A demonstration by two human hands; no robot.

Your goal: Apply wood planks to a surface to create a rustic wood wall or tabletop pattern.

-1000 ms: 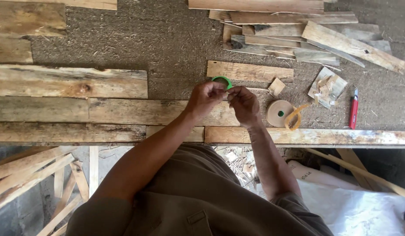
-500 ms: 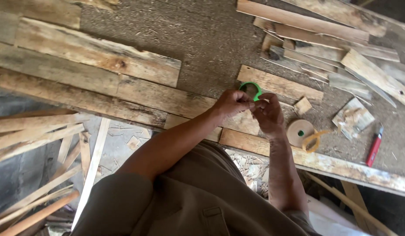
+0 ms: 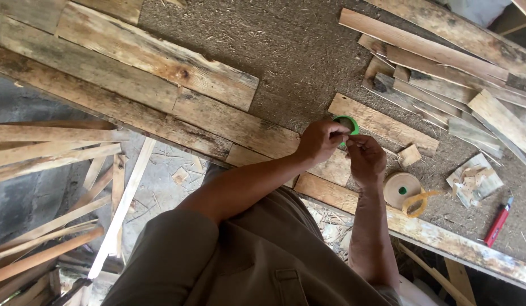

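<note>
Green tape roll (image 3: 348,123): held over the workbench (image 3: 285,68), above a short plank (image 3: 382,123). Left hand (image 3: 320,140): fingers closed on the roll's near edge. Right hand (image 3: 365,158): fingertips pinched together just beside the roll; whether they grip its loose end cannot be told. Nearby on the bench: beige tape roll (image 3: 400,188) with yellow loop (image 3: 417,204), small wood block (image 3: 410,154), red utility knife (image 3: 497,221), stacked wood offcuts (image 3: 444,85).

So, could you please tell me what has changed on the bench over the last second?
Mostly the view has tilted and swung left. Both hands, left hand and right hand, keep their grip on the green tape roll over the planks. The tan tape roll and red knife lie where they were.
</note>
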